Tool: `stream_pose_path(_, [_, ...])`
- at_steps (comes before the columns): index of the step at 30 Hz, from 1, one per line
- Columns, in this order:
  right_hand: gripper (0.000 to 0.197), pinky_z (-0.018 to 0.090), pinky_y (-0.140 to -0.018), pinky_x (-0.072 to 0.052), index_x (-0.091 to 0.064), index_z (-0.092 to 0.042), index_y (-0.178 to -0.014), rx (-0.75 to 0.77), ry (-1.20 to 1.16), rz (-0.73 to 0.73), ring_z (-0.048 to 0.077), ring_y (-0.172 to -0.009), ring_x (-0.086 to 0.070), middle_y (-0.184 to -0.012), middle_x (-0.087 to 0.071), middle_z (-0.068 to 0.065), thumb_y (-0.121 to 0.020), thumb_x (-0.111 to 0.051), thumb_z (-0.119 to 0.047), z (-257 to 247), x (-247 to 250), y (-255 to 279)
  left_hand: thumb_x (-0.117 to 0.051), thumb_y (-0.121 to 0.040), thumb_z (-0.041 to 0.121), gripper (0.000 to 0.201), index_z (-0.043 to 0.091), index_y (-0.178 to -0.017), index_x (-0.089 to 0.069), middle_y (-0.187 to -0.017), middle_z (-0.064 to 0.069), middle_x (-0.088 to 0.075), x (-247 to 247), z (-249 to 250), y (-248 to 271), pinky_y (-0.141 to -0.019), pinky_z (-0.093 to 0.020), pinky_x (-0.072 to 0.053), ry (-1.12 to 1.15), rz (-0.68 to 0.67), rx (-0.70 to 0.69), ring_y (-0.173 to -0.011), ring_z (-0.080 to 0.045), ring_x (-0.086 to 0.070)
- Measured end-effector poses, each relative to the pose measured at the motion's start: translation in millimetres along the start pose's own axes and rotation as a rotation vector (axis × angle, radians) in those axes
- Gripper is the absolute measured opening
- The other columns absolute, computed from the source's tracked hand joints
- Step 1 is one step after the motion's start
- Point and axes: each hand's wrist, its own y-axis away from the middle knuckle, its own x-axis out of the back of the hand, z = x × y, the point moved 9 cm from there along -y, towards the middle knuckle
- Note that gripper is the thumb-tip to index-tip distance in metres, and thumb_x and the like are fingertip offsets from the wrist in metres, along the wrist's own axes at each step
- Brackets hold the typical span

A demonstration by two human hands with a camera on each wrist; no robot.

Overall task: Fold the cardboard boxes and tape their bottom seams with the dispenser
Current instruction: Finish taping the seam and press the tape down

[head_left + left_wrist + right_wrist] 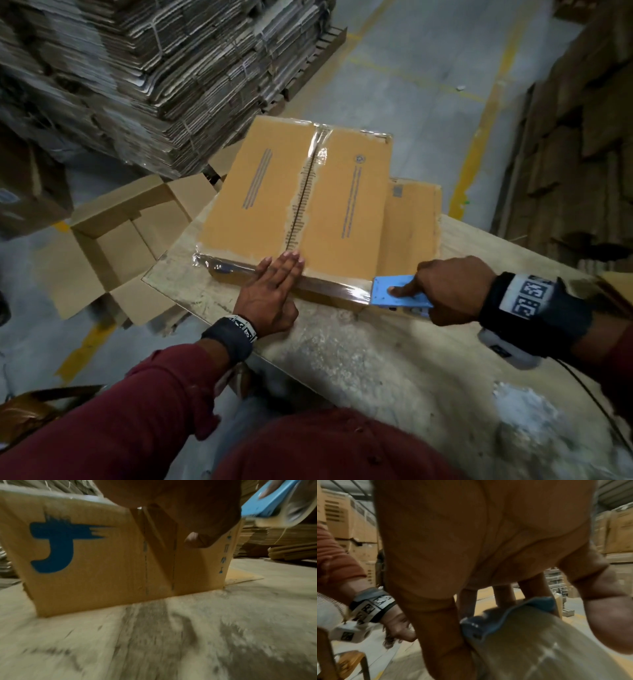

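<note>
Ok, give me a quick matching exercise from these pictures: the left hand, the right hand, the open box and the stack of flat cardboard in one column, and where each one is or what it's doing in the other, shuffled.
Things:
1. left hand
2. right hand
3. open box
4. stack of flat cardboard

States:
A. on the floor, left of the table
B. grips the blue tape dispenser
C. piled behind the table, far left
D. lies flat on the near edge of the taped box

Pairs: 1-D, 2-B, 3-A, 4-C

Left hand [270, 291] flat, right hand [452, 291] gripping
</note>
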Motion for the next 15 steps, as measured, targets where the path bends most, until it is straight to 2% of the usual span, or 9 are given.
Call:
stream_pose_path(3, [0.069, 0.031, -0.068, -0.045, -0.030, -0.061, -0.149, -0.011, -0.030, 0.006, 0.024, -0.104, -0.062, -0.122, -0.052, -0.004, -0.091, -0.058, -0.037, -5, -6, -8, -0.068, -0.072, 0.047, 0.106, 0.009, -0.162, -0.029, -0.170, -0.010, -0.024, 1, 2, 1, -0.126, -0.048, -0.019, -0.008, -0.003, 0.008, -0.157, -0.024, -0.021])
stream_pose_path(6, [0.069, 0.031, -0.065, -0.041, -0.032, -0.060, -0.149, -0.019, -0.075, -0.007, 0.023, -0.103, -0.062, -0.121, -0.051, -0.004, -0.091, -0.058, -0.033, -2, -12, -4, -0.060, -0.074, 0.055, 0.102, 0.007, -0.160, -0.033, -0.168, -0.013, -0.027, 7, 12, 1, -0.125, -0.051, -0.016, -0.066, -0.010, 0.000, -0.156, -0.029, -0.026])
stream_pose_path(8, [0.066, 0.031, -0.066, -0.043, -0.036, -0.058, -0.148, -0.007, -0.093, 0.010, 0.023, -0.105, -0.062, -0.124, -0.053, -0.005, -0.091, -0.059, -0.034, -2, -10, -5, -0.056, -0.077, 0.057, 0.098, 0.005, -0.158, -0.037, -0.166, -0.015, -0.031, 15, 33, -8, -0.125, -0.053, -0.016, -0.075, -0.005, -0.043, -0.155, -0.031, -0.028])
stream_pose_path(10, [0.062, 0.032, -0.072, -0.050, -0.041, -0.057, -0.147, 0.006, -0.105, 0.043, 0.024, -0.107, -0.063, -0.126, -0.055, -0.005, -0.091, -0.060, -0.037, -4, -4, -5, -0.056, -0.078, 0.054, 0.095, 0.004, -0.157, -0.038, -0.166, -0.015, -0.032, 16, 68, -23, -0.126, -0.051, -0.019, -0.036, 0.004, -0.142, -0.155, -0.030, -0.028])
stream_pose_path(13, [0.057, 0.034, -0.075, -0.052, -0.042, -0.059, -0.145, 0.013, -0.146, 0.063, 0.024, -0.108, -0.062, -0.128, -0.056, -0.005, -0.093, -0.058, -0.044, 0, -3, -2, -0.048, -0.080, 0.052, 0.096, 0.004, -0.161, -0.028, -0.169, -0.015, -0.023, -2, 98, -38, -0.126, -0.052, -0.025, 0.028, -0.079, -0.171, -0.157, -0.028, -0.022])
stream_pose_path(15, [0.059, 0.035, -0.071, -0.048, -0.039, -0.060, -0.146, 0.023, -0.243, 0.078, 0.023, -0.102, -0.061, -0.115, -0.058, -0.005, -0.093, -0.059, -0.043, 12, -1, 9, -0.047, -0.078, 0.048, 0.100, 0.004, -0.163, -0.017, -0.171, -0.015, -0.013, -13, 93, -41, -0.127, -0.050, -0.021, 0.027, -0.133, -0.178, -0.159, -0.028, -0.014])
